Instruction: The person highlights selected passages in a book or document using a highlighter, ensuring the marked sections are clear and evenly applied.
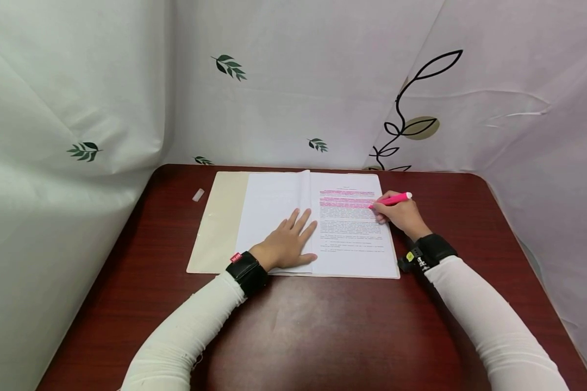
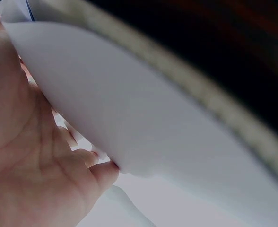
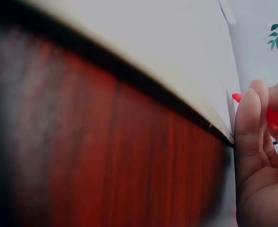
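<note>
An open booklet of printed sheets (image 1: 349,263) lies on the dark red table, its right page marked with pink lines over the upper text. My right hand (image 1: 405,214) pinches a pink highlighter (image 1: 395,199) whose tip meets the right end of a text line. In the right wrist view the highlighter (image 3: 277,119) shows between thumb and fingers. With fingers spread, my left hand (image 1: 286,244) rests flat across the left page near the fold. The left wrist view shows that palm (image 2: 30,156) beside the white paper (image 2: 110,94).
A small whitish piece, perhaps a cap or eraser (image 1: 198,195), lies left of the booklet's cream cover (image 1: 215,228). The table (image 1: 323,336) extends toward me. White curtains (image 1: 283,81) with leaf prints hang behind and on both sides.
</note>
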Action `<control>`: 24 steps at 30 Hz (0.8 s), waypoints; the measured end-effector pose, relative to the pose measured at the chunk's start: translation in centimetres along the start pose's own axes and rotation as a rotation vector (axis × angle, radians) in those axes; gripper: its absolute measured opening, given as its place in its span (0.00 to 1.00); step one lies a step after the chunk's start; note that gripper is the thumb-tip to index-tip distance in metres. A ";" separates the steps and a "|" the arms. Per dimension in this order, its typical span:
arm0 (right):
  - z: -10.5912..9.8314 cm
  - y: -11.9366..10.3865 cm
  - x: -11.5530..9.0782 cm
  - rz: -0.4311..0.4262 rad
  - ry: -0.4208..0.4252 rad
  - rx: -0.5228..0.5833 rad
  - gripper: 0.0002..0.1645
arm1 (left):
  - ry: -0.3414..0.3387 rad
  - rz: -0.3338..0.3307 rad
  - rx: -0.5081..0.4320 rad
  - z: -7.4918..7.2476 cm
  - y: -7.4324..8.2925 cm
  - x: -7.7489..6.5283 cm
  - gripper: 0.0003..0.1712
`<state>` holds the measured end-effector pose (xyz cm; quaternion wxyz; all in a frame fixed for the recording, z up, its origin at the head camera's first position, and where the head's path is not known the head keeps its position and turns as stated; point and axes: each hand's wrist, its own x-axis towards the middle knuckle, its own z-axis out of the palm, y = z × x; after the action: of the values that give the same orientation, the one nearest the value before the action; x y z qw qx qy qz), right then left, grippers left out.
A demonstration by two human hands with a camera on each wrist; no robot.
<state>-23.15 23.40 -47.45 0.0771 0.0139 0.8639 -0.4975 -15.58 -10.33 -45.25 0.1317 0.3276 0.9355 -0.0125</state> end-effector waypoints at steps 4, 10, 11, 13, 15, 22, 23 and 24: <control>-0.2 0.0 0.0 0.007 0.003 0.016 0.17 | -0.013 -0.004 0.002 0.1 -0.1 0.1 0.50; -0.5 0.0 -0.1 0.025 -0.004 0.015 0.16 | -0.011 -0.003 0.002 0.0 -0.1 0.2 0.50; -0.5 0.0 -0.1 0.026 -0.005 0.014 0.16 | -0.013 -0.004 0.002 0.0 -0.1 0.2 0.50; -0.6 0.0 -0.2 0.023 -0.004 0.014 0.16 | -0.018 -0.004 0.003 0.0 -0.1 0.2 0.50; -0.6 0.0 -0.2 0.015 -0.003 0.014 0.16 | -0.019 -0.004 0.000 0.0 -0.1 0.2 0.51; -0.8 0.4 -0.3 0.002 0.003 0.035 0.16 | -0.025 -0.008 -0.002 0.1 -0.1 0.2 0.51; -0.9 0.4 -0.3 0.002 0.001 0.036 0.16 | -0.025 -0.008 -0.002 0.1 -0.1 0.2 0.51; -0.9 0.4 -0.3 0.000 0.001 0.039 0.16 | -0.024 -0.009 -0.002 0.1 -0.1 0.1 0.51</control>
<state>-22.95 24.38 -47.32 0.0766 0.0158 0.8542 -0.5140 -15.69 -10.30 -45.42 0.1433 0.3233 0.9353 -0.0161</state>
